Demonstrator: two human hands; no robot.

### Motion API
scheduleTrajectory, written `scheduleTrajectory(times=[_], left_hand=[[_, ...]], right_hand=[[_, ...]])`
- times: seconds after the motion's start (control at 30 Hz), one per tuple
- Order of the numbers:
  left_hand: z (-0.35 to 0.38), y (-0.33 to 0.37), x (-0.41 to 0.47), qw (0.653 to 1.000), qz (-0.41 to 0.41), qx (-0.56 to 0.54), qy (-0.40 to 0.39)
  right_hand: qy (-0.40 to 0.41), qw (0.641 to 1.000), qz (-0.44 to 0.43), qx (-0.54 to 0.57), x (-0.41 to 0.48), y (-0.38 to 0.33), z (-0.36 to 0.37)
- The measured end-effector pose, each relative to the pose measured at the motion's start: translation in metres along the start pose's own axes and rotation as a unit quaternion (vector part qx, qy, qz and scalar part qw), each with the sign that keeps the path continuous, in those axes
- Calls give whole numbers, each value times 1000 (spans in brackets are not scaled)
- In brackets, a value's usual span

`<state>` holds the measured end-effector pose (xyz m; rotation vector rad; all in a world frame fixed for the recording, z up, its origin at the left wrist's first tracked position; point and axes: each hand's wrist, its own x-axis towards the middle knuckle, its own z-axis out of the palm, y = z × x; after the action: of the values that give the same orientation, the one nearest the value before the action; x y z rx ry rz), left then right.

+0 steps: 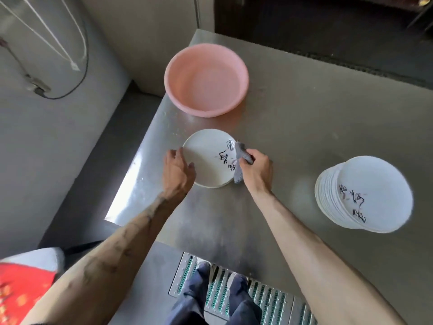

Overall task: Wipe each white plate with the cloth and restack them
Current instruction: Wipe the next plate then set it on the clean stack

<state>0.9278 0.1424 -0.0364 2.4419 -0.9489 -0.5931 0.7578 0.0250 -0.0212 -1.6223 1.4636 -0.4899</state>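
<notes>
Near the table's left edge the left hand (178, 171) grips a plate (208, 158) while the right hand (256, 168) clamps the cloth (239, 160) at its rim, mid-wipe; restacking probably follows.

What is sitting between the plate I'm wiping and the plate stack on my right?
Nothing but your right hand gripping the cloth at the plate rim; beyond it, bare table up to the stack. The pink basin sits farther back.
</notes>
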Motion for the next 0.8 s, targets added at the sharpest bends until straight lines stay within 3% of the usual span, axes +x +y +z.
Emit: scheduleTrajectory(times=[0.37, 0.8], left_hand=[[-2, -2, 10, 994, -41, -100, 2], [79, 61, -103, 980, 58, -173, -82]], right_hand=[[29, 998, 53, -29, 6, 2, 20], [152, 981, 112, 43, -63, 97, -86]])
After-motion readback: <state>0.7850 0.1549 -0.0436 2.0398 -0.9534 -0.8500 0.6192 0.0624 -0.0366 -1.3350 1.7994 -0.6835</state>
